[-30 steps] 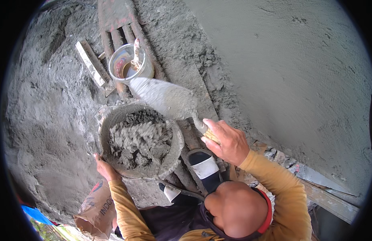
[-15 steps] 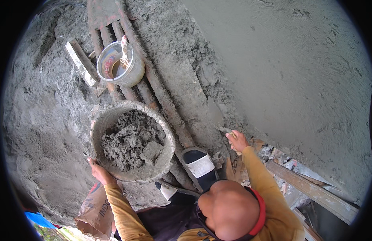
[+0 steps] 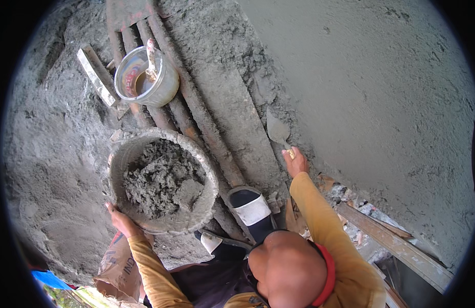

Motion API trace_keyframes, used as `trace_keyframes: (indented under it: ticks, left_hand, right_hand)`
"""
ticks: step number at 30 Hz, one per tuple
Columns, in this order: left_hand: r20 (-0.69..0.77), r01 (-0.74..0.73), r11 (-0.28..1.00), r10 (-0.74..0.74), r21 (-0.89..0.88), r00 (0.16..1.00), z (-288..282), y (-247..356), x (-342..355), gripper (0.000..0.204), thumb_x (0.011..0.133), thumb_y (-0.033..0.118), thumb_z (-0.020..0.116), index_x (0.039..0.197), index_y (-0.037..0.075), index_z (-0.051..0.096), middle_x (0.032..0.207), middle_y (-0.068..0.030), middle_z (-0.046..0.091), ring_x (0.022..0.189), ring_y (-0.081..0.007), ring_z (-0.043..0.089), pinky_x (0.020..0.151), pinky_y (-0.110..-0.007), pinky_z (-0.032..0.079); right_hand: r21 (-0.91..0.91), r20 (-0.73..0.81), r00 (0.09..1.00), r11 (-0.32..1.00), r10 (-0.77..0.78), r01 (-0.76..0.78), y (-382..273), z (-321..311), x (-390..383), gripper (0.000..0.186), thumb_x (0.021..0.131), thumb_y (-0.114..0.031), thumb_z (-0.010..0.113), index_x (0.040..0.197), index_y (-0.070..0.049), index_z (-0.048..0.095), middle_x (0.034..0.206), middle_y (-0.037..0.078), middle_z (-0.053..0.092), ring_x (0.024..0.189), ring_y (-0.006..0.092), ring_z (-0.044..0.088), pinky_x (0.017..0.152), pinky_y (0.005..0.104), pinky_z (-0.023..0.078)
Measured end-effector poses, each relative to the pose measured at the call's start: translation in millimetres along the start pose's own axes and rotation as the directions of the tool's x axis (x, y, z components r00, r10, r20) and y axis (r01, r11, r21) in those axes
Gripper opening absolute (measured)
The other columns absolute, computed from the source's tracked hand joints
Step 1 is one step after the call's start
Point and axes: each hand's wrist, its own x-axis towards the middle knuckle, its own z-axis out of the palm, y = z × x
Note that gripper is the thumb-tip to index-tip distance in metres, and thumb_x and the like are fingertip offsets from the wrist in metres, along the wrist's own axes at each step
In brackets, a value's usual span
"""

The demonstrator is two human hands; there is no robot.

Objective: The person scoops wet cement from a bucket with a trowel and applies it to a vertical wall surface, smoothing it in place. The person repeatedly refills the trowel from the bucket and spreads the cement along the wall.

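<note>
Trowel (image 3: 279, 132) — right hand (image 3: 296, 161) wrapped round handle, blade at rough strip (image 3: 254, 66); slab (image 3: 376, 102), 2 o'clock, looks smoothed; bucket (image 3: 168, 224), 8 o'clock, holds ample mortar (image 3: 163, 177) — left hand (image 3: 123, 222) touching bucket, grip unclear.

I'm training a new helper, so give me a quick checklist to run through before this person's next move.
1. Right hand gripping the grey, leaf-shaped trowel by its yellowish handle: ok.
2. Left hand against the side of the round, grey-crusted bucket: ok.
3. Lumpy grey mortar inside the bucket: ok.
4. Round, translucent plastic pail standing apart from the bucket: ok.
5. Trowel blade clear of the rough grey ground beneath: cannot tell.
</note>
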Motion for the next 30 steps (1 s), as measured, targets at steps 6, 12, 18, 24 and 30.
trace_keyframes:
  ticks: [6,12,18,24,30]
  left_hand:
    - [-0.013,-0.029,1.000,0.029,0.004,1.000,11,12,-14,0.061,0.093,0.040,0.041,0.132,-0.007,0.036,0.121,-0.0091,0.049,0.106,-0.0175,0.045,0.095,-0.027,0.032]
    - [-0.027,-0.092,0.995,0.091,-0.050,0.996,8,3,-7,0.060,0.093,0.038,0.040,0.132,-0.007,0.035,0.131,-0.0123,0.044,0.114,-0.0185,0.043,0.099,-0.029,0.030]
    - [-0.037,-0.048,0.999,0.049,0.024,0.998,7,8,-10,0.057,0.093,0.039,0.041,0.124,-0.008,0.045,0.118,-0.0110,0.051,0.107,-0.0186,0.045,0.096,-0.029,0.032]
    - [-0.044,-0.082,0.996,0.080,-0.041,0.996,15,6,-13,0.055,0.091,0.043,0.043,0.109,-0.007,0.054,0.106,-0.0087,0.052,0.098,-0.0180,0.045,0.091,-0.028,0.033]
    - [-0.016,0.025,0.999,-0.025,-0.035,1.000,4,7,-6,0.051,0.091,0.044,0.044,0.103,-0.005,0.055,0.100,-0.0057,0.050,0.093,-0.0165,0.045,0.089,-0.029,0.035]
  right_hand:
    - [0.076,-0.073,0.995,0.996,0.062,-0.056,9,3,-16,0.055,0.080,-0.047,0.056,0.116,-0.006,0.053,0.098,0.023,0.061,0.095,0.0396,0.057,0.080,0.0453,0.044]
    - [0.123,-0.007,0.999,0.991,-0.045,0.046,-7,-17,-7,0.052,0.079,-0.044,0.058,0.113,-0.005,0.055,0.096,0.024,0.061,0.092,0.0388,0.058,0.080,0.0419,0.045]
    - [0.395,0.268,0.959,0.896,0.097,-0.201,-27,-14,-13,0.053,0.079,-0.043,0.058,0.112,-0.002,0.055,0.095,0.023,0.061,0.090,0.0373,0.059,0.078,0.0399,0.045]
    - [0.261,0.183,0.983,0.964,-0.007,-0.042,-16,-4,23,0.053,0.079,-0.044,0.059,0.110,-0.001,0.055,0.093,0.022,0.062,0.088,0.0369,0.059,0.076,0.0421,0.045]
    - [-0.027,0.047,0.995,0.995,-0.092,0.093,-81,-12,65,0.048,0.078,-0.044,0.058,0.106,-0.005,0.056,0.098,0.022,0.061,0.092,0.0400,0.057,0.079,0.0453,0.044]
